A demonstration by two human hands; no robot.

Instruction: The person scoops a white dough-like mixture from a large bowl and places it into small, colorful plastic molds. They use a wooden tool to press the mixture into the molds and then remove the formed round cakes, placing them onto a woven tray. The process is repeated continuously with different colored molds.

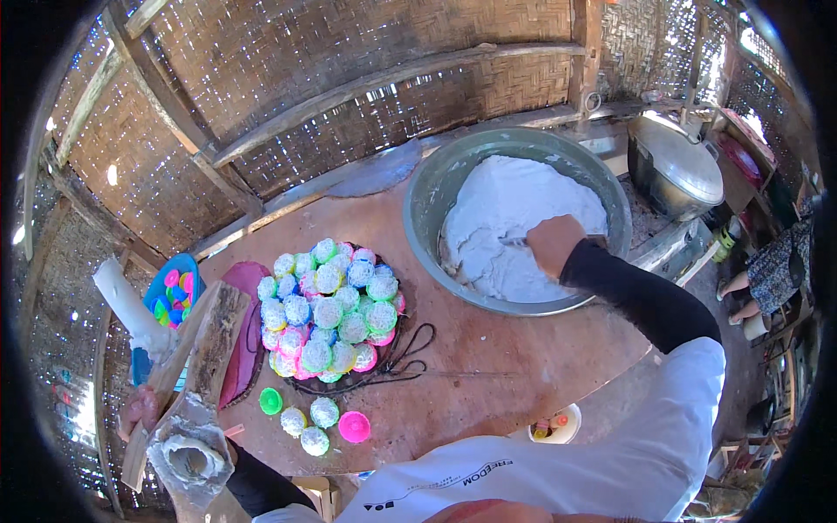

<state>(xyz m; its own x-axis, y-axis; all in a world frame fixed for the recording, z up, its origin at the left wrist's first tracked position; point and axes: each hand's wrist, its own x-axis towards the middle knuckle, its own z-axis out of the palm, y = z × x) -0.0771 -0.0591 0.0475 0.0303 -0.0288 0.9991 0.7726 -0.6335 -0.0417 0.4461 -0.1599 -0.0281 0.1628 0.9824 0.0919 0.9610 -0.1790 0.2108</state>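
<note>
My right hand (554, 246) is curled into the white dough (514, 200) that fills much of a large round grey basin (418, 235). Its fingertips are sunk in the dough and hidden. At the left, my left hand (138, 413) shows partly, its fingers wrapped round a wooden bar (174, 362); the wrist is hidden behind a wooden press. A metal ring smeared with dough (192, 462) sits at the press's near end. A heap of small coloured plastic cups (327, 309) holding white strands lies between the hands.
Loose filled cups (323, 412), a green cup (271, 401) and a pink cup (354, 426) lie near the table's front. A blue basin (187, 264) holds coloured cups behind the press. A lidded metal pot (676, 166) stands beyond the grey basin. A person's legs (741, 296) show far right.
</note>
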